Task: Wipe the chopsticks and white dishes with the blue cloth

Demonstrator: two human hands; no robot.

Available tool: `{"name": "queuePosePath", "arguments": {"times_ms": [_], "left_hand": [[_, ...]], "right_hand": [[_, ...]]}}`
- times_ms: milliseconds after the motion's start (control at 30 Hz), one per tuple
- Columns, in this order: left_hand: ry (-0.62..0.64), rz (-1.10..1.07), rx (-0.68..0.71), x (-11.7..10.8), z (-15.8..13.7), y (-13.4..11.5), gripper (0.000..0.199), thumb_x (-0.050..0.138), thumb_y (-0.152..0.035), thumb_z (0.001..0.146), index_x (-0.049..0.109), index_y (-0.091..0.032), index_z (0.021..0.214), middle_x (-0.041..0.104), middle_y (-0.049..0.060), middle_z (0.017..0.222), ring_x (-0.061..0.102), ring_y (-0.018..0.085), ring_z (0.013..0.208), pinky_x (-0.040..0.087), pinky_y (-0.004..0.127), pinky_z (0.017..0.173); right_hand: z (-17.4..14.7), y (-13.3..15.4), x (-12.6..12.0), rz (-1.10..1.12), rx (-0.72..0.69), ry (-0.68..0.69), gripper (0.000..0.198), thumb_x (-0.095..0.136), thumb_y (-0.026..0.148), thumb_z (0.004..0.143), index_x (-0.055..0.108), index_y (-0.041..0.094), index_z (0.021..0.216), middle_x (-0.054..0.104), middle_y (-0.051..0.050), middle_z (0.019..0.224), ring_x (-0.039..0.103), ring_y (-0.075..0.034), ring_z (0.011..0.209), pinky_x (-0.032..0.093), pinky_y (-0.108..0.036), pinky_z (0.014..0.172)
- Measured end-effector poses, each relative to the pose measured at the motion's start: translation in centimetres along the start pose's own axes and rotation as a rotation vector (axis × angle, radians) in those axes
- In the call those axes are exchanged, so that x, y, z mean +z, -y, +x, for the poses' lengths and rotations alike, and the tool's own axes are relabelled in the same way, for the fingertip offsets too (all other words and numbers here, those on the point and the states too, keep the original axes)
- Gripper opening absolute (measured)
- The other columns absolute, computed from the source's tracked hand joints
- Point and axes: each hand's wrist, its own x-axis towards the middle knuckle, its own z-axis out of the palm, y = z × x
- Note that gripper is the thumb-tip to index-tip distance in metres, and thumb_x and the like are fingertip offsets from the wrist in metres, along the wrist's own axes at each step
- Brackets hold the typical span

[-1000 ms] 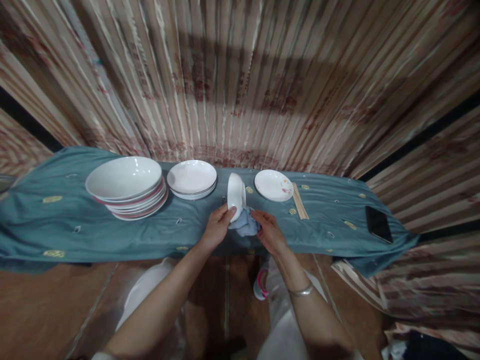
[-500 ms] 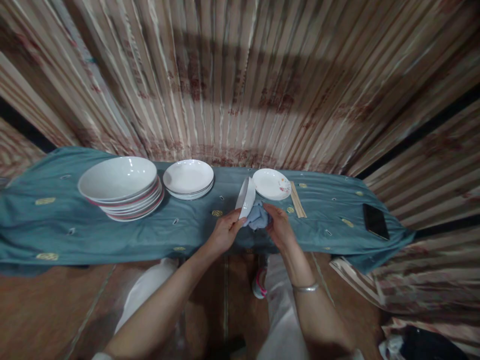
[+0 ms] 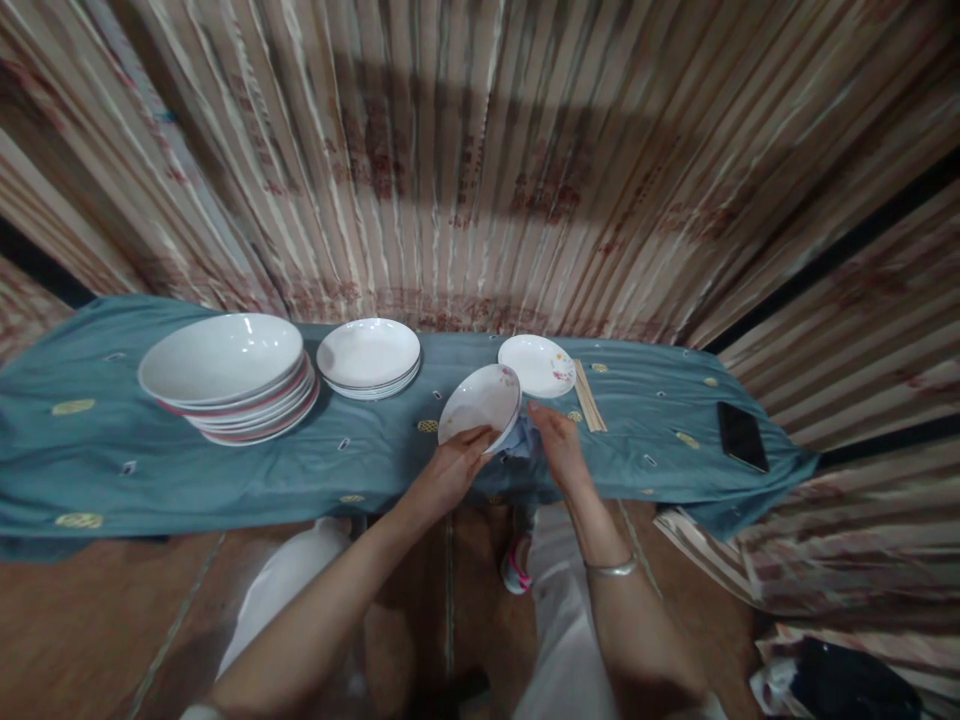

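My left hand (image 3: 450, 472) was closed on the near-right rim of one bowl (image 3: 476, 402), fingers lapped inside. My right hand (image 3: 559, 440) was half curled, gripping one blue cloth (image 3: 517, 442), partly hidden behind the bowl. The bowl was held tilted, nearer to me and to the left of the flowered plate (image 3: 531, 362).

Change: the bowl had rotated from on edge to mouth toward me, exposing its inner face. I judged this a repositioning, with the cloth now against the outer wall.

Count, relative to the flowered plate (one): phone (image 3: 742, 437), one, well to the right; chopsticks (image 3: 590, 398), several, just right, number unresolved; large stack (image 3: 225, 362), far left, one big bowl uppermost, lower count unresolved; plate pile (image 3: 367, 355), left, at least three.
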Motion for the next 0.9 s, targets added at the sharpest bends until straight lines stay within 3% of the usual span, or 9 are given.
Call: {"name": "queuePosePath", "arguments": {"times_ms": [100,300,900], "left_hand": [[0.041,0.073,-0.004,-0.1,0.0,-0.2,0.038,0.042,-0.021,0.094,0.058,-0.017,0.128,0.063,0.012,0.129,0.057,0.021,0.122,0.044,0.039,0.105],[0.125,0.19,-0.007,-0.1,0.0,-0.3,0.035,0.044,-0.014,0.092,0.061,-0.015,0.123,0.064,0.014,0.125,0.059,0.023,0.118,0.047,0.039,0.101],[0.108,0.226,-0.009,0.1,-0.4,0.1,0.033,0.042,-0.016,0.094,0.063,-0.016,0.12,0.064,0.014,0.123,0.059,0.023,0.116,0.049,0.039,0.099]], "right_hand": [[-0.1,-0.1,-0.2,-0.123,-0.069,-0.032,0.048,0.058,0.065,0.075,0.061,0.018,0.064,0.046,0.004,0.055,0.039,-0.012,0.057,0.03,-0.026,0.054],[-0.1,-0.3,-0.1,-0.29,-0.006,0.012,0.05,0.059,0.067,0.071,0.06,0.018,0.061,0.038,0.005,0.05,0.033,-0.011,0.053,0.025,-0.027,0.051],[0.3,-1.2,0.2,-0.328,0.022,0.034,0.042,0.058,0.056,0.071,0.045,0.021,0.05,0.034,0.005,0.048,0.031,-0.01,0.051,0.021,-0.025,0.047]]}}
